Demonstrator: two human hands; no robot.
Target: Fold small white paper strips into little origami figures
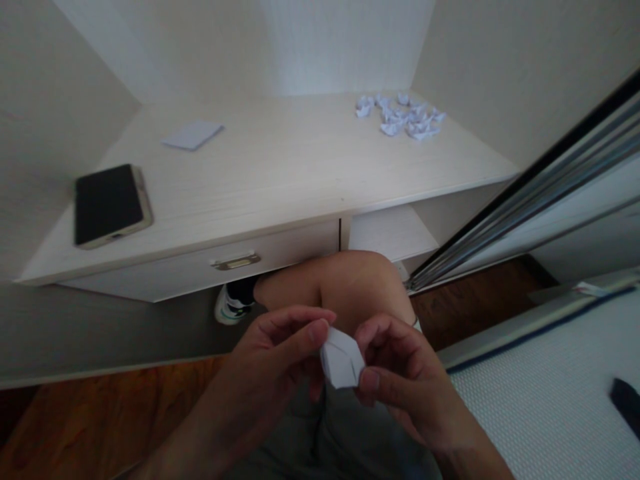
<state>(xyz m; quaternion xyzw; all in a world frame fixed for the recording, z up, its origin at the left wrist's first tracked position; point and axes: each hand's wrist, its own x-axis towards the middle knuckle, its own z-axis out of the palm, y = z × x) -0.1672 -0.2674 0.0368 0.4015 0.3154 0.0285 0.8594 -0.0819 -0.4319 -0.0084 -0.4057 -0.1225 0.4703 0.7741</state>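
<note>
A small piece of folded white paper [343, 360] is held above my lap, with crease lines across its face. My left hand [287, 350] pinches its upper left edge between thumb and fingers. On the other side, my right hand [397, 370] grips the right edge, thumb low and index finger higher up. Parts of the fingers behind the paper are hidden. On the desk at the back right lies a cluster of small folded white paper pieces [395, 120]. Flat at the back left of the desk is a white paper stack or folded sheet [194, 135].
A black-screened phone [111, 205] rests at the left end of the white desk [260, 167]. Below is a drawer with a metal handle [236, 262], and beside it an open shelf [393, 233]. My bent leg is under the desk front. A sliding door frame [525, 180] stands right.
</note>
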